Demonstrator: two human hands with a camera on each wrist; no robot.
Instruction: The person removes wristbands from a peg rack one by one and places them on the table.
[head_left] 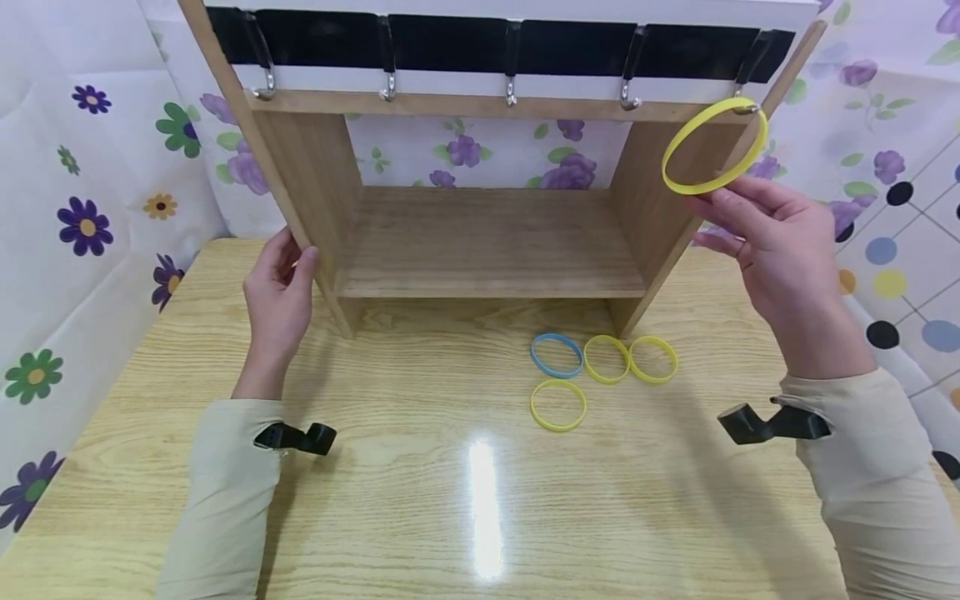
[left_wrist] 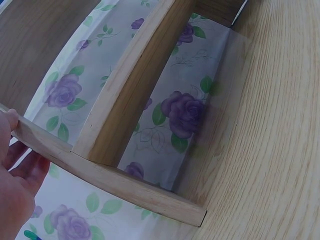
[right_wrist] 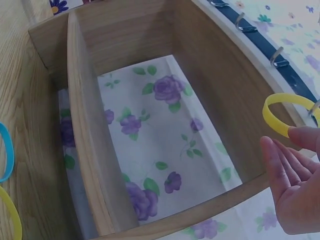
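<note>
My right hand [head_left: 787, 250] pinches the lower edge of a yellow silicone wristband [head_left: 672, 156]. The band's upper right edge meets the rightmost metal hook [head_left: 746, 106]; whether it hangs on the hook I cannot tell. In the right wrist view the same wristband [right_wrist: 272, 117] stands above the thumb and fingertips. On the left, my left hand [head_left: 279, 296] grips the side panel of the wooden shelf [head_left: 487, 242], thumb on its front edge. The left wrist view shows those fingers [left_wrist: 31, 170] around the panel [left_wrist: 125, 187].
Several more hooks [head_left: 511, 90] line the black strip across the shelf's top. On the wooden table [head_left: 405, 500] lie a blue wristband [head_left: 534, 357] and three yellow wristbands [head_left: 534, 408], near the shelf's right foot. Flowered cloth [head_left: 120, 167] covers the walls behind and beside.
</note>
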